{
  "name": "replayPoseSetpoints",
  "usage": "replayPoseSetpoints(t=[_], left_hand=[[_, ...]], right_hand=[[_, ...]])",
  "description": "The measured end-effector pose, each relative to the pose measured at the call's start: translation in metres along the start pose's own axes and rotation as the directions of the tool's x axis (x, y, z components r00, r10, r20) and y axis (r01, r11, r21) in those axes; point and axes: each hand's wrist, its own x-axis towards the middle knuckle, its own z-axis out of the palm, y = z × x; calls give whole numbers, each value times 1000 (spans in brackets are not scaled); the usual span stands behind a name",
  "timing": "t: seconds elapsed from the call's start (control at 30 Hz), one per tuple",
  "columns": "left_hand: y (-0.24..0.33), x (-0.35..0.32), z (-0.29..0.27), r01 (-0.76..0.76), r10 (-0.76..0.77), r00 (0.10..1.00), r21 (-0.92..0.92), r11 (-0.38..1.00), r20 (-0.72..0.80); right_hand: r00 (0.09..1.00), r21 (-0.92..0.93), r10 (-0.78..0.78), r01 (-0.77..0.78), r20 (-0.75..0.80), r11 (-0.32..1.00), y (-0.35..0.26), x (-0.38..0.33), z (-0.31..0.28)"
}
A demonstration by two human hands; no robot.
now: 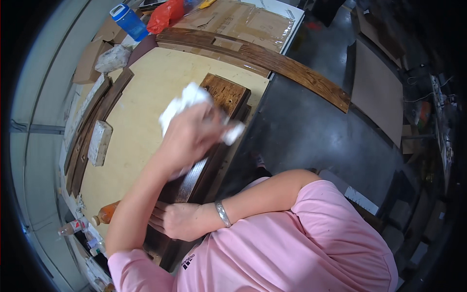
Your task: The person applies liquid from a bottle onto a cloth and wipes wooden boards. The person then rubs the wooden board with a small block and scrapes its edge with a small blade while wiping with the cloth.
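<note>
A long dark-brown wooden board (225,92) lies along the right edge of the pale tabletop, on top of other dark wood. My left hand (192,131), slightly blurred, is closed around a crumpled white cloth (181,103) over the board's middle. The cloth bulges out on both sides of the hand and hides part of the wood. Light glints off the board's surface just below. My right hand (184,221), with a silver bangle at the wrist, grips the near part of the board. Its fingertips are partly hidden behind my left forearm.
Dark wooden strips (92,131) and a pale block (100,143) line the table's left side. An orange bottle (108,212) lies near my left forearm. A long brown plank (272,61) spans the far end, beyond the table edge. Behind are a blue bottle (130,25) and cardboard (238,22).
</note>
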Motion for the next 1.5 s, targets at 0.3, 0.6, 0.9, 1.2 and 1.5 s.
replayPoseSetpoints(t=[0.3,0.6,0.9,1.2,1.5], left_hand=[[22,15,0,-102,102,995,-72,992,-4],[-32,61,-3,351,-451,841,-333,875,-298],[-55,-68,-81,552,-654,573,-358,753,-494],[94,-115,12,557,-482,826,290,778,-294],[161,-174,-21,930,-882,339,259,262,-326]], right_hand=[[1000,43,-15,14,13,999,1,-1,-2],[999,25,-33,33,6,999,6,0,-3],[998,226,-27,13,63,974,16,0,-61],[935,-172,349,-356,-66,919,150,-54,-141],[924,-182,361,-379,-122,907,142,-55,-137]])
